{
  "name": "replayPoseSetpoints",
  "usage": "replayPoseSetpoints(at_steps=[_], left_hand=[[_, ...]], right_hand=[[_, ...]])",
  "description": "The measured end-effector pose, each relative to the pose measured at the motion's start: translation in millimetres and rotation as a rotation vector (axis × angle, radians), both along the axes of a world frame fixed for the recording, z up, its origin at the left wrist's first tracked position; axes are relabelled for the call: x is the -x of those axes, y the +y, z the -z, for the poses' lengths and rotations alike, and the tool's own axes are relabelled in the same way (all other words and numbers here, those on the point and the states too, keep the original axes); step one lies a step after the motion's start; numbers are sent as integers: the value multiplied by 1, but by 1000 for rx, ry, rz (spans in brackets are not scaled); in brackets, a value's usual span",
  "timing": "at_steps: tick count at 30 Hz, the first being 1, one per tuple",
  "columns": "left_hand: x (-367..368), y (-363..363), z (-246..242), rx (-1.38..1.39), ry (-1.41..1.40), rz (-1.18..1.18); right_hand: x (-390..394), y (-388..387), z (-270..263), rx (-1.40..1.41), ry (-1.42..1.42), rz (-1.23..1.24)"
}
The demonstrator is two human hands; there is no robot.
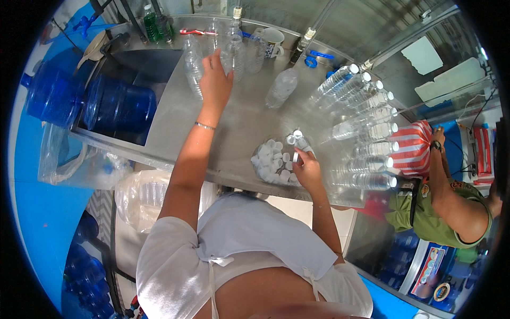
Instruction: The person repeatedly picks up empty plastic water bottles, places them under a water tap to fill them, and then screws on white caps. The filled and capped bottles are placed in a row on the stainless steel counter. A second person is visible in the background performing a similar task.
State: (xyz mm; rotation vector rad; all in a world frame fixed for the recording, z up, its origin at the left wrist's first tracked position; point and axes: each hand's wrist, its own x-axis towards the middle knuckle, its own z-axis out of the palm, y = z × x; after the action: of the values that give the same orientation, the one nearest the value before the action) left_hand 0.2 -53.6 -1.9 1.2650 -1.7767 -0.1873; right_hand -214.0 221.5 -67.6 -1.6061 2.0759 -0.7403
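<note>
My left hand [215, 77] reaches over the steel counter with its thumb and fingers apart. Beside it is a clear plastic bottle [192, 65] without a cap, partly covered by the hand. More uncapped bottles [236, 54] stand just beyond the fingers; whether they touch one is hard to see. Between the fingertips of my right hand [308, 170] is a white bottle cap [295, 156]. Under and around that hand lies a pile of loose white caps [273, 163] in what looks like clear plastic. One separate clear bottle [282, 87] stands mid-counter.
Capped bottles [370, 152] line the right side of the steel counter [235, 131]. A sink [159, 63] and blue water jugs [119, 103] are at left. A mug [274, 40] and toothbrush [198, 32] sit at the back. Another person [450, 207] handles a striped bag [410, 147].
</note>
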Motion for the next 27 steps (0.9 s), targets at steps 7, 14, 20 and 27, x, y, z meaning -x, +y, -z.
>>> replayPoseSetpoints(at_steps=[7,14,20,27], left_hand=[[50,2,3,102,-94,295],[70,4,2,199,-17,197],[92,60,46,-217,126,382],[123,53,58,-242,157,333]], right_hand=[[7,-1,6,19,-1083,198],[7,0,9,20,-1534,196],[10,-25,6,96,-1267,339],[36,-126,-9,101,-962,329]])
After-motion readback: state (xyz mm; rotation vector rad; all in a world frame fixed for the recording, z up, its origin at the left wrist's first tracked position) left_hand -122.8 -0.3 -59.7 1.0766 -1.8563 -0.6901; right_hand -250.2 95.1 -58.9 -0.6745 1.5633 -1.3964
